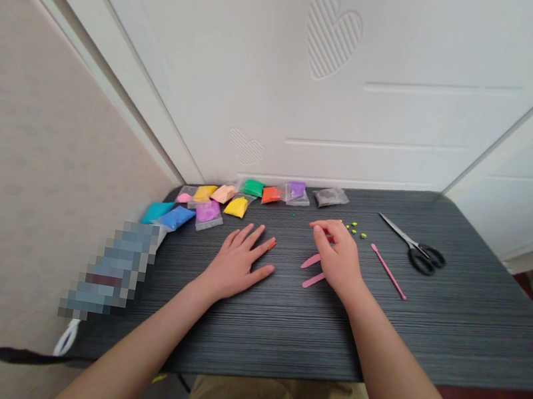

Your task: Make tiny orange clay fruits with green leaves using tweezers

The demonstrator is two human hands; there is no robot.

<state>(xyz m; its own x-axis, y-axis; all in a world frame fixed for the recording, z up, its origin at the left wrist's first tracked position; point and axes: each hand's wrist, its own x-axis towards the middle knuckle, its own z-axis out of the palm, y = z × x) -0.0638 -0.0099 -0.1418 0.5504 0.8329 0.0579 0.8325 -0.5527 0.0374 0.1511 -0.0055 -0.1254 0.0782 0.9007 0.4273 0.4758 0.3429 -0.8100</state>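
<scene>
My left hand (234,265) lies flat on the dark table with its fingers spread. A tiny orange-red bit (273,244) shows at its index fingertip. My right hand (338,255) hovers over or rests on the table, its thumb and index finger brought together; anything between them is too small to make out. Partly beneath that hand are two flat pink tools (313,281), their other ends hidden. Just beyond it lie several small yellow-and-green bits (353,229). A thin pink stick tool (389,272) is to its right.
Scissors with black handles (423,257) lie at the right. Along the back edge are several bags of coloured clay, including green (253,188), yellow (236,206) and blue (176,218), plus a grey packet (331,197). A blurred-out package (113,270) sits at the left. White panelling (385,117) stands behind the table.
</scene>
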